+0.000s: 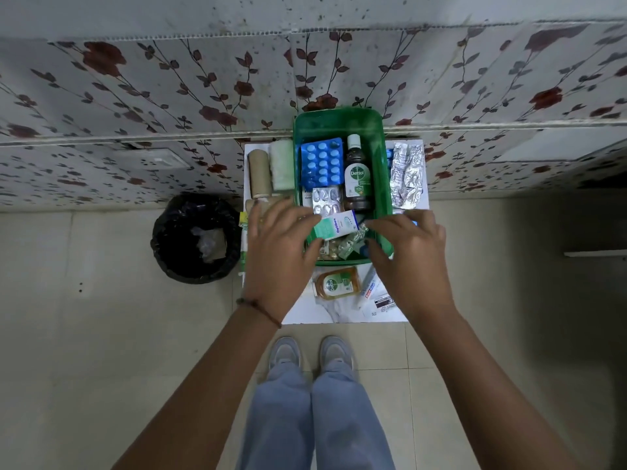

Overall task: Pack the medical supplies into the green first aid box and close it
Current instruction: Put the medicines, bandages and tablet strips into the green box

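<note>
The green first aid box (305, 130) stands open on a small white table (342, 315). Inside lie a blue blister pack (320, 167), a dark Dettol bottle (356, 174), a silver pill strip (325, 200) and more strips at the near end. My left hand (281, 245) holds a teal Optibex carton (336, 227) over the box's near end. My right hand (403, 239) rests at the box's near right corner, its fingertips on the foil strips beside the carton. A small Dettol bottle (336, 283) and a tube (368, 288) lie on the table in front of the box.
Two bandage rolls, tan (259, 174) and white (281, 164), lie left of the box. Silver foil strips (407, 174) lie to its right. A black-lined bin (195, 237) stands on the floor at left. A floral wall is behind.
</note>
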